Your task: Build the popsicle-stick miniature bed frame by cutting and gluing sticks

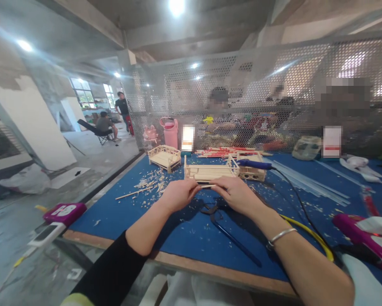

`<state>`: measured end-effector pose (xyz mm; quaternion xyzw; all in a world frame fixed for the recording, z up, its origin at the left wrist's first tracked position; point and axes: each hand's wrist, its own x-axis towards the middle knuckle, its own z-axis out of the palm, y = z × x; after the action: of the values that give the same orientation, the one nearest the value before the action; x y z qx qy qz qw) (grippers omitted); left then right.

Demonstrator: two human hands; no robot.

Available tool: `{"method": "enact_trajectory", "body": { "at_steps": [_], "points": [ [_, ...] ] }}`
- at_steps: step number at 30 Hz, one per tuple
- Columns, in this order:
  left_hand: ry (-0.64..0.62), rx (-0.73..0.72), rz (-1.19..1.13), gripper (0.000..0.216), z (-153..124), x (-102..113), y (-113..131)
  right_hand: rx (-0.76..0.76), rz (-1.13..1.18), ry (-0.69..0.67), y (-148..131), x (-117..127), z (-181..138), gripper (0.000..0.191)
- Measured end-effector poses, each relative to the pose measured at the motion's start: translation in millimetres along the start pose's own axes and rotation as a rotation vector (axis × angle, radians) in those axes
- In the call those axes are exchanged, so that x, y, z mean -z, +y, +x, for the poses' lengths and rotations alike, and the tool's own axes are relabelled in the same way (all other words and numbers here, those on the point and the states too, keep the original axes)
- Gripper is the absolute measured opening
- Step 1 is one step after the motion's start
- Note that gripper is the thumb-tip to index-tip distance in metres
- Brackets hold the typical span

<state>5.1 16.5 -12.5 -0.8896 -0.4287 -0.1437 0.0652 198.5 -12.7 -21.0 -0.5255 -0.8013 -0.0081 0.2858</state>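
Note:
In the head view my left hand (179,194) and my right hand (233,193) are close together over the table, each with its fingertips pinched on one end of a short wooden stick (206,186). Just behind them is a small model bench built of wooden sticks (211,172), its lower front partly covered by my hands. Below the hands lies a pair of pincers (221,225) with dark blue handles, touched by neither hand.
Another stick-built model (164,157) stands at the back left, and a third (252,170) sits behind a blue corded tool (254,164). Wood chips, a long stick (135,193), red-tipped sticks (225,151) and clear glue sticks (312,182) lie on the blue tabletop (120,229). A perforated screen (184,93) rises behind.

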Motion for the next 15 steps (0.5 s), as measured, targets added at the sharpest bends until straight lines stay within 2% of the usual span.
{"method": "enact_trajectory", "body": {
  "at_steps": [3, 5, 8, 12, 15],
  "points": [
    [-0.057, 0.100, -0.068, 0.033, 1.2, -2.9, -2.3, -0.277, -0.054, -0.001, 0.9, 7.1, -2.1, 0.034],
    [-0.058, 0.159, -0.177, 0.030, 2.1, -4.7, -2.6, -0.395, -0.098, -0.043, -1.9, 11.1, -2.4, 0.026],
    [-0.142, 0.241, -0.582, 0.024, 3.1, -5.3, -0.7, -0.407, -0.043, -0.090, -5.8, 10.3, 0.1, 0.036],
    [-0.440, 0.456, -1.339, 0.016, 3.5, -2.6, 3.7, -0.351, 0.062, -0.192, -5.0, 3.3, 3.5, 0.040],
    [-0.514, 0.517, -1.511, 0.008, 3.6, -3.3, 5.0, -0.368, 0.005, -0.225, -1.7, 1.5, 3.1, 0.035]
  ]
}}
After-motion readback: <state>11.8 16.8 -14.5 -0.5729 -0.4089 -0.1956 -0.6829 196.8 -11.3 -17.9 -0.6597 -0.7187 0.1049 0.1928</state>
